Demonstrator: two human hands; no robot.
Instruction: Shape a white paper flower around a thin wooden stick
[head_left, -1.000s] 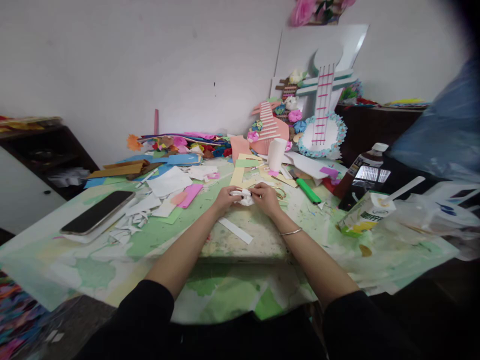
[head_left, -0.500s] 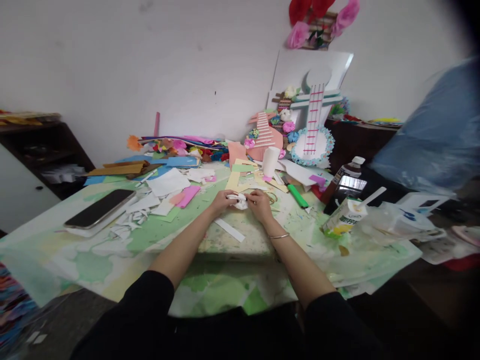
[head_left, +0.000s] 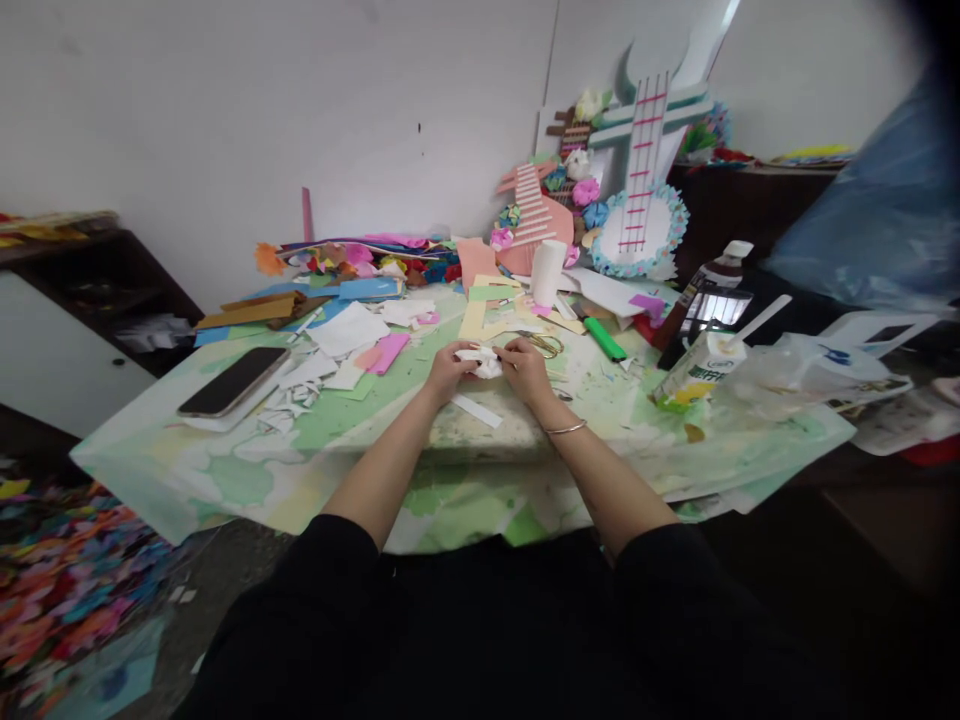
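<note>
Between my two hands, over the front middle of the table, is a white ruffled paper flower (head_left: 482, 360). My left hand (head_left: 448, 372) pinches its left side with bent fingers. On its right side, my right hand (head_left: 526, 370) closes thumb and fingers on the edge. Just below the hands a white paper strip (head_left: 477, 410) lies flat on the cloth. Gold-handled scissors (head_left: 547, 345) rest behind my right hand, partly covered by it. The lower part of the flower is hidden by the fingers.
White paper scraps (head_left: 300, 385) and a phone (head_left: 235, 382) lie to the left. On the right are a green-handled tool (head_left: 604, 340), a drink carton (head_left: 701, 370), a bottle (head_left: 726, 266) and a plastic bag (head_left: 810, 375). A white roll (head_left: 549, 272) and an instrument-shaped craft (head_left: 637, 215) stand behind.
The camera view has tilted down, so more floor shows at the lower left. Both hands still hold the white paper flower, whose angle has shifted slightly.
</note>
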